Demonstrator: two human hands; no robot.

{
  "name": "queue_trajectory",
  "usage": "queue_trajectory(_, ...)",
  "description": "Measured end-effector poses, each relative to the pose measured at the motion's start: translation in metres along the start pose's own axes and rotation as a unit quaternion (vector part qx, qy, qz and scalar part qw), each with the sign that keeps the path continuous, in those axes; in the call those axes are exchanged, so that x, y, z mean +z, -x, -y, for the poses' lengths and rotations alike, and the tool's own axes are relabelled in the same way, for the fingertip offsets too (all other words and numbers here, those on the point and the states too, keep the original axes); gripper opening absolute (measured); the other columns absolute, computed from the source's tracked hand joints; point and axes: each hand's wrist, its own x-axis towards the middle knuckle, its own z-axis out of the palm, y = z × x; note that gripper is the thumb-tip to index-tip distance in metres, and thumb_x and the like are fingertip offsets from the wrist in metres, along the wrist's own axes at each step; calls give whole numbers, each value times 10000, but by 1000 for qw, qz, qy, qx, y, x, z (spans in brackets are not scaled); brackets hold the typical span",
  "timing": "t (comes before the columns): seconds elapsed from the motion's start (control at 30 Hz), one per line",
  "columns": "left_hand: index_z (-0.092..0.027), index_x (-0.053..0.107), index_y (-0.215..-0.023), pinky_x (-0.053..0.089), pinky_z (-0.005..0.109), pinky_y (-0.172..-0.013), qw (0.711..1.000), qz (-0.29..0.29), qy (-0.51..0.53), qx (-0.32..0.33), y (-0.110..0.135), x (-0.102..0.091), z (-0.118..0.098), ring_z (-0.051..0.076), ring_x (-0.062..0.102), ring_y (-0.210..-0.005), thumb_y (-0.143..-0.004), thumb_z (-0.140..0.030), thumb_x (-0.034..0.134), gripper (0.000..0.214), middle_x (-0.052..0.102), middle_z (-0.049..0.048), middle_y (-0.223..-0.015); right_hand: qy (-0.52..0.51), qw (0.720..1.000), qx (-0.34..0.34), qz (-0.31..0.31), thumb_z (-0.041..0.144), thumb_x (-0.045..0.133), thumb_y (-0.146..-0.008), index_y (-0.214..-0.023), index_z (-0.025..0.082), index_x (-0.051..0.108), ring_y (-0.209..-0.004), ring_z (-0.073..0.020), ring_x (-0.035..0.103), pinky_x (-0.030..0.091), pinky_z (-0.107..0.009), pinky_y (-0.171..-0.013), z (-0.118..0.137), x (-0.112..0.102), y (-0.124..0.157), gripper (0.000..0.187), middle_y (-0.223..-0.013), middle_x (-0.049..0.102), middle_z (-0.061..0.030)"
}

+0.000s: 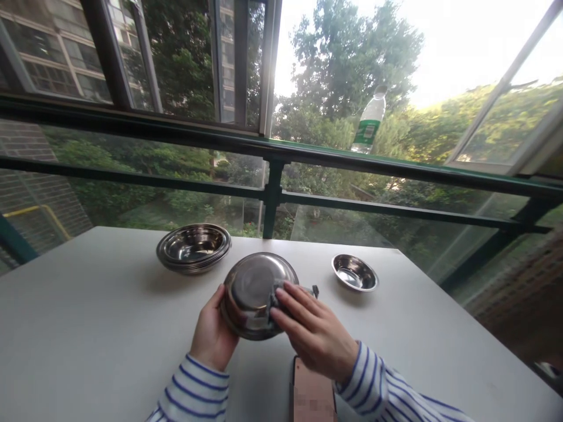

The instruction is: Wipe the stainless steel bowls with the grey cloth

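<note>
A shiny metal bowl [257, 281] is held up over the table, tilted with its outer bottom toward me. My left hand [215, 328] grips its left rim, thumb on the near side. Against the bowl's right side, my right hand [314, 328] presses a dark grey cloth [276, 299] under its fingers. A bit of the cloth sticks out beyond the knuckles. Behind and to the left stands a stack of similar metal bowls [193, 249]. One smaller metal bowl [355, 273] sits upright on the right.
The white table [109, 328] reaches to a green railing [272, 193] with glass panels. A phone [312, 392] lies at the near edge below my right hand. On the rail stands a plastic bottle [368, 126] with a green label.
</note>
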Motion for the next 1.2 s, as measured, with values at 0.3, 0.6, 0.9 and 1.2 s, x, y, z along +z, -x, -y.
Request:
queue_trajectory(0.3,-49,642,-1020,529,365,-803,998,3,43,-37,-2,-1,7,208,691,-708,-874,-168,426,286,723,109,-734,77,992,-98,5,156,497,-885,-1204,165,562,-1298,-261,358,394,-441,-1034,3,2,2,326,-1309,522,-84)
queue_trajectory(0.6,-70,663,-857,555,271,-675,997,17,68,-24,1,3,9,166,687,-678,-895,-184,405,285,727,110,-760,102,982,-158,26,162,538,-877,-1113,180,630,-1253,-220,432,340,-413,-1080,10,0,4,253,-1275,556,-17)
queue_trajectory(0.9,-81,674,-770,554,243,-610,997,21,56,-38,9,6,13,144,673,-593,-888,-186,432,289,714,86,-667,106,980,-160,43,141,485,-889,-1130,145,612,-1277,-223,396,324,-422,-1088,21,7,-8,273,-1284,549,-60)
queue_trajectory(1.2,-69,699,-833,551,273,-705,994,78,2,-74,14,5,26,182,683,-704,-858,-248,500,269,724,117,-763,83,989,-106,57,165,462,-875,-1173,125,573,-1291,-248,368,304,-446,-1088,14,7,-13,321,-1318,514,-91)
